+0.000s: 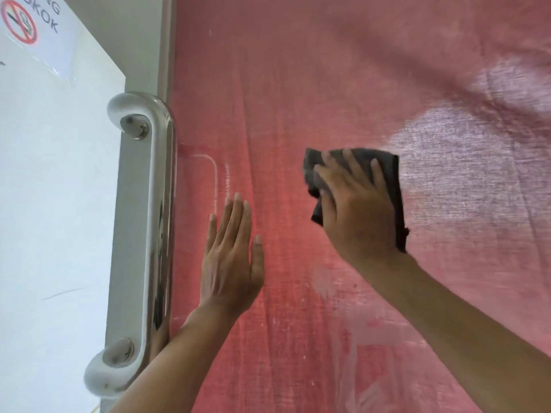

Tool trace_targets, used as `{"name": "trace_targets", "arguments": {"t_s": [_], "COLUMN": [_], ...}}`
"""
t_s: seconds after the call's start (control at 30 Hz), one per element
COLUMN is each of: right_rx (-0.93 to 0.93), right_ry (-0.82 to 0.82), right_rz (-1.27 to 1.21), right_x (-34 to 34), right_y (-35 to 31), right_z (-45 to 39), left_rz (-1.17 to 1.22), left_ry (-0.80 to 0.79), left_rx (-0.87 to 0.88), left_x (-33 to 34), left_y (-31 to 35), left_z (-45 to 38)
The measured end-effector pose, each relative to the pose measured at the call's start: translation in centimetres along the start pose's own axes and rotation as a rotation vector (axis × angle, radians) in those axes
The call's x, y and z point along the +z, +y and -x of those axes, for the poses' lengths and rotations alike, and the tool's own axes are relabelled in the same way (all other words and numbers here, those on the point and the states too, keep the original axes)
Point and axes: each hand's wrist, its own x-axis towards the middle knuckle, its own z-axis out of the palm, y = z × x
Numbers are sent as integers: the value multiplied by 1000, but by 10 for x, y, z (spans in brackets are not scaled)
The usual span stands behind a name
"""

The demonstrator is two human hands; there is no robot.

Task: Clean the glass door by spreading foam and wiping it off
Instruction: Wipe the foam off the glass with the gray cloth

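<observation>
The glass door [298, 84] fills most of the view, with a red curtain behind it. White foam smears and streaks show on the lower glass [325, 284]. My right hand [357, 204] presses a dark grey cloth [390, 174] flat against the glass at centre right. My left hand [231, 257] rests flat on the glass with fingers straight and together, holding nothing, just right of the steel handle.
A curved stainless steel pull handle [159, 222] runs vertically along the door's left edge. Left of it is a frosted white panel [44, 189] with a no-smoking sign [19, 22] at the top corner.
</observation>
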Motion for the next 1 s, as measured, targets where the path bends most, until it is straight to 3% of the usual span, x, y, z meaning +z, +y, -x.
{"name": "trace_targets", "arguments": {"t_s": [0.13, 0.2, 0.4, 0.47, 0.57, 0.63, 0.83, 0.93, 1.0], "right_rx": [-367, -443, -40, -110, -412, -484, -71, -85, -237], "right_ry": [-171, -201, -56, -111, -293, -333, -78, -100, -221], "right_rz": [0, 29, -8, -29, -26, -12, -16, -47, -65], "right_x": [-4, -9, -13, -12, -19, -24, -12, -7, -7], "right_y": [-4, 6, 5, -6, -10, -1, 7, -11, -29], "right_z": [79, 87, 69, 106, 173, 178, 88, 123, 182], "left_rz": [11, 7, -6, -4, -13, -15, -29, -36, -40], "left_ry": [-34, -38, -54, -65, -81, -96, -106, -107, -111], "left_rx": [143, 186, 172, 173, 180, 173, 118, 100, 95], "left_x": [2, 2, 5, 5, 4, 3, 1, 1, -1], "left_y": [3, 4, 9, 7, 4, 2, -4, -10, -15], "left_z": [12, 19, 35, 45, 59, 67, 101, 123, 132]}}
